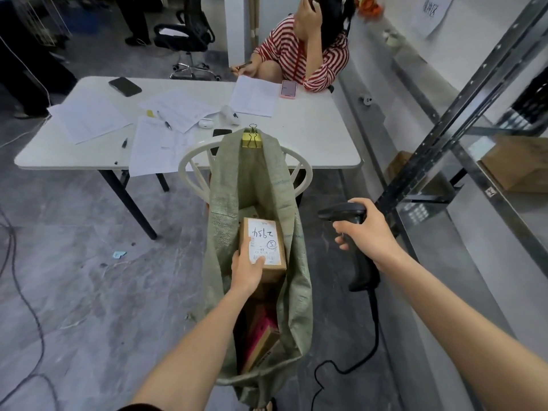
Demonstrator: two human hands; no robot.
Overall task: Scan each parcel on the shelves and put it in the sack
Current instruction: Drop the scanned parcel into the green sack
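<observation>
- While the parcel (pixel 264 247) sits label-up inside the open mouth of the sack (pixel 225 203), the left hand (pixel 247 269) grasps its near end, thumb lying across the white label and the other fingers hidden beneath.
- The parcel's long axis runs away from the person, in line with the left forearm, so the box lies straight ahead of the grip, not to either side of it.
- Below it, deeper in the sack, other parcels (pixel 261 336) are stacked; the drop looks short, and my guess is that letting go would finish this step.
- The left hand is the nearer one by far. The right hand (pixel 367 232) is off to the right, apart from the sack, clenched round the handle of the scanner (pixel 344 213), whose head points left towards the sack.
- The sack's far edge is held up by a binder clip (pixel 252 139) on the back of a chair (pixel 189 167).
- Further right stands the shelf rack (pixel 474 114), with a cardboard box (pixel 519 164) on it.
</observation>
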